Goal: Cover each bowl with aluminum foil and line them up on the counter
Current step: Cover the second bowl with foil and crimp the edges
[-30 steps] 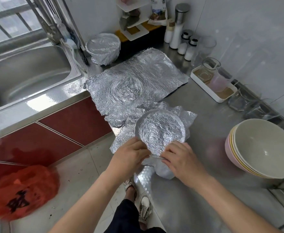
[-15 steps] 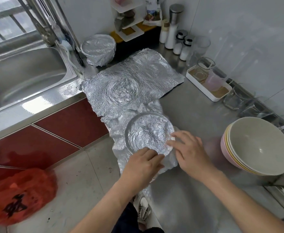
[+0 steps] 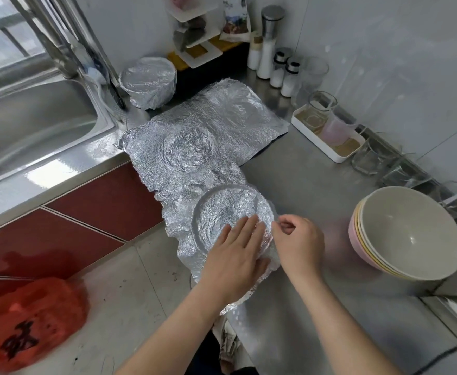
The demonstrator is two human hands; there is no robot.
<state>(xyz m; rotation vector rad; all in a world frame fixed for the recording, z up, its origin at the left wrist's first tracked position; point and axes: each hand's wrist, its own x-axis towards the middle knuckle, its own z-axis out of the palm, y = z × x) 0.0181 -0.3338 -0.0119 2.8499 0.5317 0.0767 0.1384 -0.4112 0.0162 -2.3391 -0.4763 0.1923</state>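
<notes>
A bowl draped in crinkled aluminum foil (image 3: 219,212) stands at the counter's front edge, its round rim showing through the foil. My left hand (image 3: 235,253) lies flat on the foil over the near side of the rim, fingers straight. My right hand (image 3: 297,242) pinches the foil's edge at the bowl's right side. A loose foil sheet (image 3: 203,139) with a round dent lies behind it. At the back, beside the sink, stands a bowl fully wrapped in foil (image 3: 149,81). A stack of uncovered bowls (image 3: 408,234) sits at the right.
The steel sink (image 3: 32,125) and tap are at the left. Shakers (image 3: 281,69), a white tray (image 3: 327,133) with glasses and more glassware line the right wall. A corner rack (image 3: 197,39) stands at the back. A red plastic bag (image 3: 24,326) lies on the floor.
My left hand went from curling under the foil at the bowl's near edge to lying flat on top. My right hand shifted to the bowl's right side and pinches the foil there.
</notes>
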